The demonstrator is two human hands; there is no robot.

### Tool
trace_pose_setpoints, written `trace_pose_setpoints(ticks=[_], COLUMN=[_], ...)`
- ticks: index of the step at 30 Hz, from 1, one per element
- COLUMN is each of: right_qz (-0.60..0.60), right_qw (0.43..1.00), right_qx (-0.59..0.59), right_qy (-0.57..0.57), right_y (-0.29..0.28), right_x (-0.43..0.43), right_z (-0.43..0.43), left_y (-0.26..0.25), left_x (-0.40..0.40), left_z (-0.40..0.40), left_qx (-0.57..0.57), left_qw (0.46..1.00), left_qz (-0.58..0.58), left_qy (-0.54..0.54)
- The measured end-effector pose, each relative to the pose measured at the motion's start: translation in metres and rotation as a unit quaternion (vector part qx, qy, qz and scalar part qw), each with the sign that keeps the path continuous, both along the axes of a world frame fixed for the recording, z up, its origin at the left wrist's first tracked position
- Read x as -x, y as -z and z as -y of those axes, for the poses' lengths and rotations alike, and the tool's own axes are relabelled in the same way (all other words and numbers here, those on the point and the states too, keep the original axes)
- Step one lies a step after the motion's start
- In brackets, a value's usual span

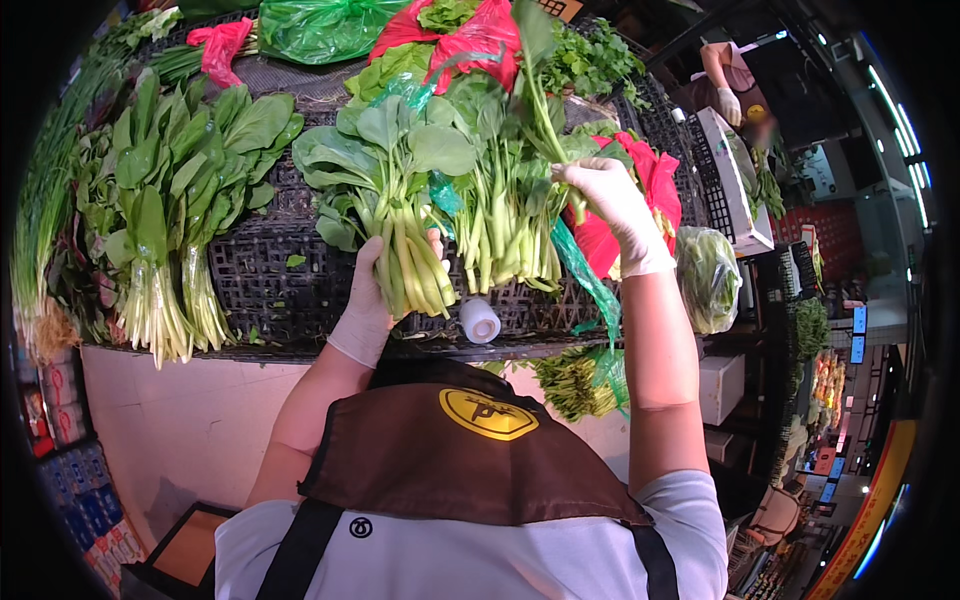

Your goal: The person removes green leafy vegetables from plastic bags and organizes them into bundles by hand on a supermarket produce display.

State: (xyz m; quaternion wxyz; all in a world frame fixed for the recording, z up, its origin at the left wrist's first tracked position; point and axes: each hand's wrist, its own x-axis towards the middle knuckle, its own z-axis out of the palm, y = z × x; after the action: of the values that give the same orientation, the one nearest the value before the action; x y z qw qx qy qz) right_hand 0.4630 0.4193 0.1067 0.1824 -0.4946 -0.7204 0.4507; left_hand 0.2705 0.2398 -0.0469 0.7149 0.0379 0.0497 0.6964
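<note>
Gloved in white, my left hand is wrapped around the pale stems of a bunch of leafy greens, lifted over the front of the black plastic crates. My right hand, also gloved, pinches one leafy green stalk near its lower end, with its leaf pointing away from me. Between my hands lies a pile of loose leafy stalks, stems toward me. A roll of clear tape or film rests on the crate edge beside the held bunch. Green plastic trails down near my right forearm.
Bundled greens and scallions lie at left. Red bags and a green bag sit at the back. A bagged vegetable is at right. More greens hang below the edge. Another person's gloved hand shows far right.
</note>
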Motion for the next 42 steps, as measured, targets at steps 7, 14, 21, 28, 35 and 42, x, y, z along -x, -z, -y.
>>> trace_pose_setpoints(ticks=[7, 14, 21, 28, 35, 42], right_qz=[0.239, 0.238, 0.099, -0.027, -0.133, 0.089], right_qw=[0.968, 0.964, 0.990, 0.984, 0.955, 0.955], right_qx=[-0.001, -0.117, -0.068, -0.142, -0.206, -0.272], right_qy=[-0.075, 0.009, 0.073, 0.101, 0.167, -0.080], right_y=[-0.024, -0.059, -0.100, -0.128, -0.122, -0.007], right_x=[-0.022, -0.052, -0.077, -0.090, -0.032, 0.074], right_z=[-0.003, -0.004, -0.004, -0.009, 0.022, 0.104], left_y=[-0.006, -0.001, -0.002, 0.005, 0.003, 0.006], left_x=[0.002, 0.004, 0.001, 0.004, -0.004, -0.012], left_z=[0.002, 0.003, 0.003, 0.002, 0.001, 0.002], left_qx=[0.027, 0.004, 0.026, -0.017, -0.009, 0.006], left_qw=[0.999, 0.999, 0.999, 1.000, 0.999, 0.999], left_qz=[-0.022, -0.034, -0.027, -0.001, -0.039, -0.034], left_qy=[-0.016, -0.009, -0.025, -0.012, -0.016, 0.015])
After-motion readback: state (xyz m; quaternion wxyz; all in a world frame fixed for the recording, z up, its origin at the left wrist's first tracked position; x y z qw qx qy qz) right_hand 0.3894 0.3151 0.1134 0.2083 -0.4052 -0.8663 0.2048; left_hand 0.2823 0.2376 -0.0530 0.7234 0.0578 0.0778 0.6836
